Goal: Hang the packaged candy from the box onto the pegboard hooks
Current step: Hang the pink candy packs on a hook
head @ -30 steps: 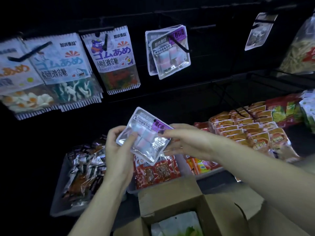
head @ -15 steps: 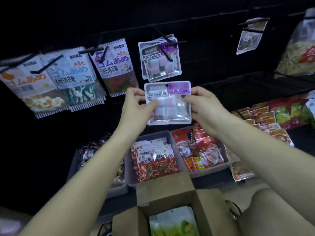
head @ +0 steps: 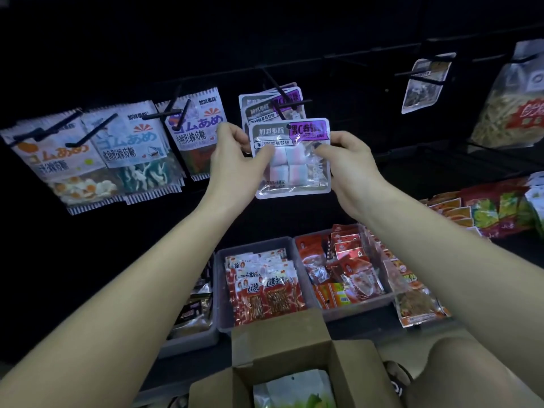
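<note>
I hold a clear marshmallow candy pack point(head: 292, 160) with a purple label upright in front of the dark pegboard. My left hand point(head: 234, 154) pinches its left edge and my right hand point(head: 346, 160) pinches its right edge. The pack's top hole sits right at the tip of a black hook point(head: 278, 97), on which matching marshmallow packs point(head: 270, 106) hang just behind. An open cardboard box point(head: 294, 363) stands below at the bottom centre, with a green and white pack point(head: 294, 390) inside.
Gummy candy packs point(head: 117, 148) hang on hooks to the left. Another bag point(head: 426, 81) and a large snack bag point(head: 509, 107) hang at the right. Grey bins point(head: 219, 290) of red snack packets sit on the shelf below, with more packets piled at the right.
Both hands have lifted the marshmallow pack from waist height up and forward to the hook that holds the matching packs. The view has moved closer to the pegboard.
</note>
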A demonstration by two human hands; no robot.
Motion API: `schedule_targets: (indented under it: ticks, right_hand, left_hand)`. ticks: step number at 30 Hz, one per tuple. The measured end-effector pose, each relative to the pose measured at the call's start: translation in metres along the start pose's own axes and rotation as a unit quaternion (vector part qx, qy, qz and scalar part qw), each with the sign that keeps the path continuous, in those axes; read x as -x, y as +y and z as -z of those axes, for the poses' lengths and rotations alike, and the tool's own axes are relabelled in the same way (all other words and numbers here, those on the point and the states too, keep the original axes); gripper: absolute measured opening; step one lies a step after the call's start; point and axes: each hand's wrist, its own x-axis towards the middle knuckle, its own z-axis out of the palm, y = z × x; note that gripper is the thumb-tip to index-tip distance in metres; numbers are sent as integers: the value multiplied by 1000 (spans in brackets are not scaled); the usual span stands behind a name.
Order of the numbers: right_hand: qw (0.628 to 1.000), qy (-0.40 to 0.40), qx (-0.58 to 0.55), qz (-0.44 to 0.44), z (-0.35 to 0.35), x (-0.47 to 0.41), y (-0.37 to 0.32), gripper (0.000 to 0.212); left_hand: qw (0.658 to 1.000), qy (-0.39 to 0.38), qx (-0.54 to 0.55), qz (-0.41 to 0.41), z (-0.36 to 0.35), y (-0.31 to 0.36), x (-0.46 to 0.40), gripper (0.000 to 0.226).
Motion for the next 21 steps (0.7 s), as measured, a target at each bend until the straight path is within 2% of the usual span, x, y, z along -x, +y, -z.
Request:
schedule_targets:
  ticks: [21]
  right_hand:
    - [1000,-5,25,1,-3,-37,11,13]
  left_hand:
    - [998,7,-58,-5,-12,-15,-29,30]
